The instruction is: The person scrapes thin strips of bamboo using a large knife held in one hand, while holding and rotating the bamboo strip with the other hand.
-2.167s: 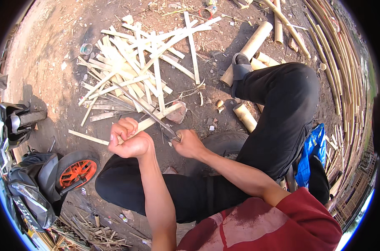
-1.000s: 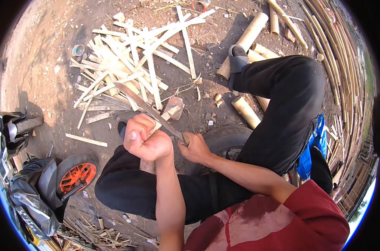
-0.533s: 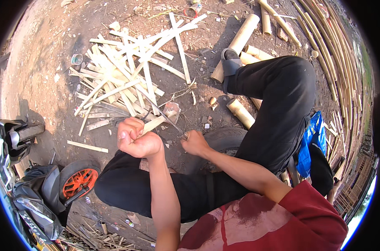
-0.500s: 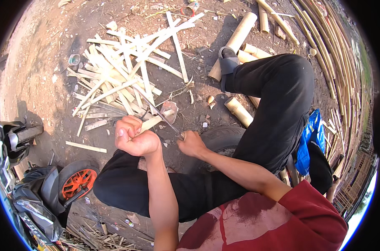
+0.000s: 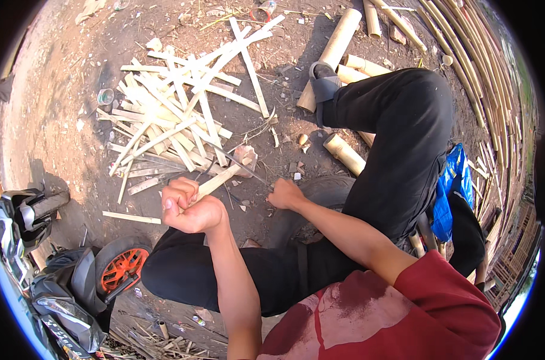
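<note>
My left hand (image 5: 191, 206) is closed around one end of a pale bamboo strip (image 5: 224, 174), which points up and to the right. My right hand (image 5: 286, 195) grips the handle end of a long, thin knife (image 5: 248, 170). Its dark blade runs up and left, crossing the strip near its far end; whether the edge touches the strip I cannot tell. Just behind that end lies a pinkish stone (image 5: 245, 159). Past my hands a loose pile of split bamboo strips (image 5: 164, 114) covers the ground.
Thick bamboo pieces (image 5: 344, 155) lie near my raised leg (image 5: 398, 132). An old tyre (image 5: 326, 191) rests beneath my right forearm. On the left stands a motorbike with an orange wheel (image 5: 123, 270). Long bamboo poles (image 5: 494, 90) line the right side, near a blue plastic sheet (image 5: 449, 192).
My right hand has moved right and slightly away, drawing the knife along with it. My left hand, still on the strip, has shifted slightly. The whole view has tilted a little.
</note>
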Demonstrator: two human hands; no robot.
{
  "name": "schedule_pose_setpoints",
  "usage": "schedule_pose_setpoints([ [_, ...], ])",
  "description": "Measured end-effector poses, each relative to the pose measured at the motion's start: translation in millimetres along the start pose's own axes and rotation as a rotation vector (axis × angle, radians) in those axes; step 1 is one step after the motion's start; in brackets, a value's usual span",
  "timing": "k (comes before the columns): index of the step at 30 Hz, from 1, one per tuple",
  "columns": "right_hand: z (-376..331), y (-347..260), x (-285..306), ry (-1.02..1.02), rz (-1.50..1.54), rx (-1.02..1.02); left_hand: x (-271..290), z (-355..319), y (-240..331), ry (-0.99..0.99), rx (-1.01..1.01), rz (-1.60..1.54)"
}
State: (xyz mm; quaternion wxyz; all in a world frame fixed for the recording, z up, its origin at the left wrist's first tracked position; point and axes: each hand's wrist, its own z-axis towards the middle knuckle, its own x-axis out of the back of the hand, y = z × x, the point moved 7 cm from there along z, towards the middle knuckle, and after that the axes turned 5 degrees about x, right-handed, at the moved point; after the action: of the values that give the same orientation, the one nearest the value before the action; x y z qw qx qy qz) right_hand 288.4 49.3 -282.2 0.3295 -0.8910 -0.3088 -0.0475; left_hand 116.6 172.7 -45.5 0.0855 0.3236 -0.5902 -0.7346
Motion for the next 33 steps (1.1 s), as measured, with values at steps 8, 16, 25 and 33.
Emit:
schedule_pose_setpoints([
  [8, -20, 8, -1, -0.058, 0.096, -0.075, 0, -5, 0, 0.028, 0.002, 0.028],
  [16, -18, -34, -13, 0.03, 0.102, 0.186, 8, -5, 3, 0.008, 0.022, 0.038],
  [25, -36, -95, -3, 0.009, 0.062, 0.412, 9, -4, 4, -0.099, 0.04, -0.01],
  [33, -32, -82, -7, -0.072, 0.251, 0.256, 8, -3, 6, -0.123, 0.019, -0.002],
])
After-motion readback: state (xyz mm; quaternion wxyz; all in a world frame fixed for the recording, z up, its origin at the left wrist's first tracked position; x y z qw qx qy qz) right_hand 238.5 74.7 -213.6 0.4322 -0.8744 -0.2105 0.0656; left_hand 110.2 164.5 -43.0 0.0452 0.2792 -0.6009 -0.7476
